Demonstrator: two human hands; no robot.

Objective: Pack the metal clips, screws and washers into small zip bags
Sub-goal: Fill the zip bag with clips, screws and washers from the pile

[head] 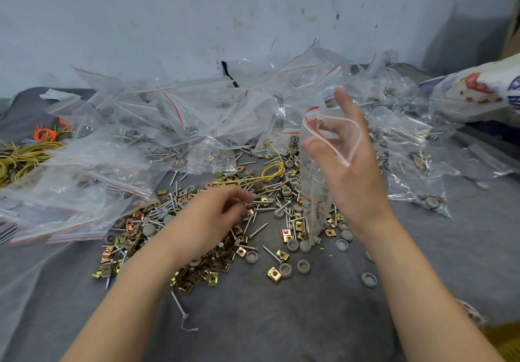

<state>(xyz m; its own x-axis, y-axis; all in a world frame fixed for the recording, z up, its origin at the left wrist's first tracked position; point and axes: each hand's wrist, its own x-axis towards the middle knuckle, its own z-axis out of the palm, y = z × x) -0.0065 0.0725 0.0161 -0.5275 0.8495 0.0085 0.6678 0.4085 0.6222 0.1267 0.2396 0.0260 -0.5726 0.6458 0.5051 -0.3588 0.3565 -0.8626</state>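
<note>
A heap of gold metal clips [197,273], silver screws [257,231] and grey round washers [292,245] lies spread on a grey cloth. My left hand [213,215] reaches down into the heap with its fingers curled, pinching small hardware at its fingertips. My right hand [346,162] is raised above the heap and holds a small clear zip bag [315,193] by its red-lined mouth, which is held agape. The bag hangs down and has a few screws and clips in its bottom.
Many clear zip bags [174,119], some filled, are piled behind and to the left and right. Yellow and orange rubber bands [31,153] lie far left, and a yellow one [273,170] on the heap. A printed sack [478,88] lies at right. A wall rises behind.
</note>
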